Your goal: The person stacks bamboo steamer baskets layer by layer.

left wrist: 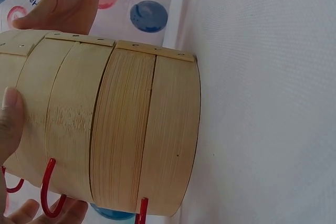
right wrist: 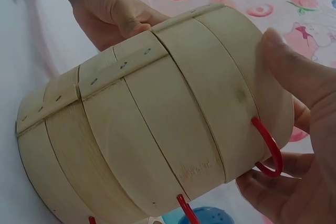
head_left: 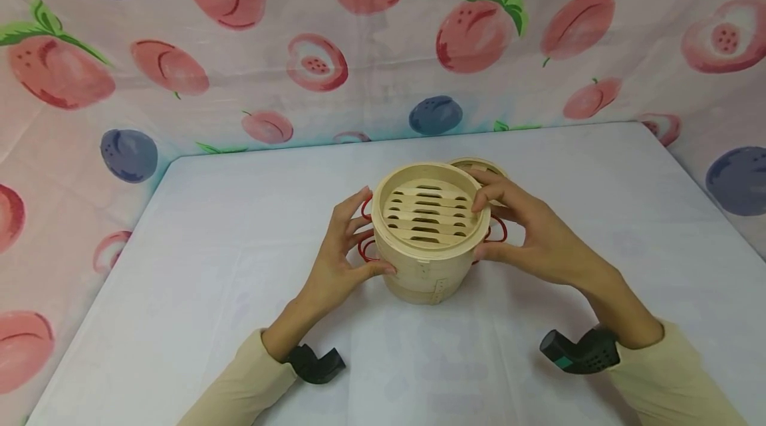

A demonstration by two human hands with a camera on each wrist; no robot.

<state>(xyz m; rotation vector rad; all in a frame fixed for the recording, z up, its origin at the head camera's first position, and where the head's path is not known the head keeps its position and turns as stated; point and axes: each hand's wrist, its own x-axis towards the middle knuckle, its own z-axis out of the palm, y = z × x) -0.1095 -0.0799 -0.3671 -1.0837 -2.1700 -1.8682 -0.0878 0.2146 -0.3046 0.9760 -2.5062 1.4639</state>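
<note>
A stack of round bamboo steamer baskets (head_left: 419, 273) stands on the table, with red loop handles (left wrist: 44, 192) down its sides. Slats with slots form the floor of the top basket (head_left: 426, 203). From the left, my left hand (head_left: 341, 256) holds the upper part of the stack, thumb on the front wall and fingers by the red handles. My right hand (head_left: 529, 233) grips the top basket at its right side; the thumb lies on the outer wall and fingertips reach the rim. In the right wrist view, the right thumb (right wrist: 289, 64) presses near the stack's top end.
Behind the stack, partly hidden, lies another round bamboo piece (head_left: 479, 163). The white-covered table (head_left: 269, 213) meets a fruit-print cloth (head_left: 371, 67) at its back edge. Black wrist cameras (head_left: 580, 351) sit below both hands.
</note>
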